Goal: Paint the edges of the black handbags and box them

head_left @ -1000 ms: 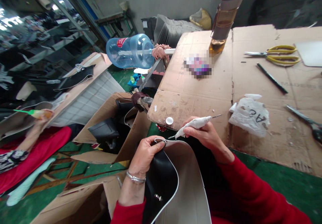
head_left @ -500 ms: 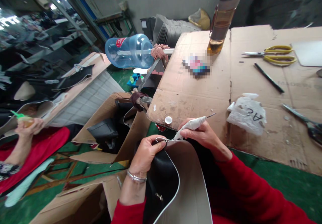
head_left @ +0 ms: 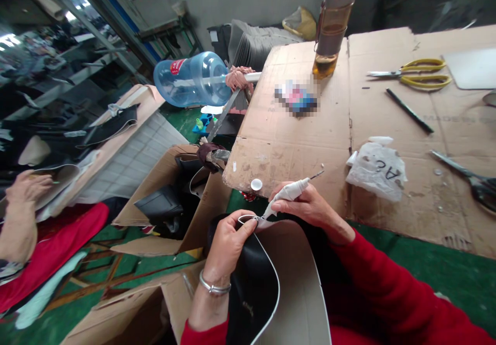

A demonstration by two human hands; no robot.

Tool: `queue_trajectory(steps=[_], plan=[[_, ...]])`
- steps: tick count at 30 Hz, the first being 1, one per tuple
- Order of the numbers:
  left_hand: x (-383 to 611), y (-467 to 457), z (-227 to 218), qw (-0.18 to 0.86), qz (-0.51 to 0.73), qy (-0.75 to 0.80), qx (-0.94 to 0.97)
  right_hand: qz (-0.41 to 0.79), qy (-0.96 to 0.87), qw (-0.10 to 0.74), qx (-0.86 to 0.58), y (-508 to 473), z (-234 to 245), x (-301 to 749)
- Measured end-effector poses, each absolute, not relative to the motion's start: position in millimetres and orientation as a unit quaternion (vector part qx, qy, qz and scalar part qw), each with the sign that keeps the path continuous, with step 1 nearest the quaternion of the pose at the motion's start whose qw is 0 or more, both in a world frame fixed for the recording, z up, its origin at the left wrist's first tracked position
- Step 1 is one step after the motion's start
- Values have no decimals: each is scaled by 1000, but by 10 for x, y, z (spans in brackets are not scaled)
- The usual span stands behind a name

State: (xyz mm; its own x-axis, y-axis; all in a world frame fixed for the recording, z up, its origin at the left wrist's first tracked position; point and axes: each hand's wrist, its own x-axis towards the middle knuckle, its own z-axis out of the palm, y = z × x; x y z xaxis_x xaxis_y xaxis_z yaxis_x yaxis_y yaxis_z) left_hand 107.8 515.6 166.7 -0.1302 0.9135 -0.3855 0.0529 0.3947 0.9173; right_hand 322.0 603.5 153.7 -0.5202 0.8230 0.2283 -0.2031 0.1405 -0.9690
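My left hand, with a silver bracelet at the wrist, pinches the top edge of a curved black leather piece that has a pale lining. White edging runs along its rim, and a small loop of it rises by my thumb. My right hand is closed round a slim hand tool wrapped in white tape. A thin metal rod sticks out of its upper end. The lower end meets the leather edge close to my left fingertips; its very tip is too small to make out.
A cardboard-covered table bears yellow-handled scissors, black-handled scissors, a plastic bag, a white cap and a drink bottle. Cardboard boxes stand left. A co-worker's hand is farther left.
The view has shifted slightly. My hands keep their grips at the leather edge. The co-worker's hand has moved left, and the green-tipped bottle it held upright now barely shows.
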Motion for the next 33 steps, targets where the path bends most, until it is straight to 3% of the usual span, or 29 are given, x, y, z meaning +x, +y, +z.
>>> queue_trajectory(steps=[6, 12, 27, 33], plan=[[1072, 5091, 1622, 529, 421, 646, 354, 639, -550, 468, -266, 6014, 1550, 3243], [996, 5010, 1633, 500, 448, 658, 341, 559, -498, 550, -370, 6002, 1488, 3218], [909, 4803, 1756, 465, 465, 659, 366, 504, -526, 569, -381, 5997, 1457, 3199], [726, 4745, 1798, 424, 574, 651, 258, 527, -510, 584, -347, 5976, 1433, 3183]])
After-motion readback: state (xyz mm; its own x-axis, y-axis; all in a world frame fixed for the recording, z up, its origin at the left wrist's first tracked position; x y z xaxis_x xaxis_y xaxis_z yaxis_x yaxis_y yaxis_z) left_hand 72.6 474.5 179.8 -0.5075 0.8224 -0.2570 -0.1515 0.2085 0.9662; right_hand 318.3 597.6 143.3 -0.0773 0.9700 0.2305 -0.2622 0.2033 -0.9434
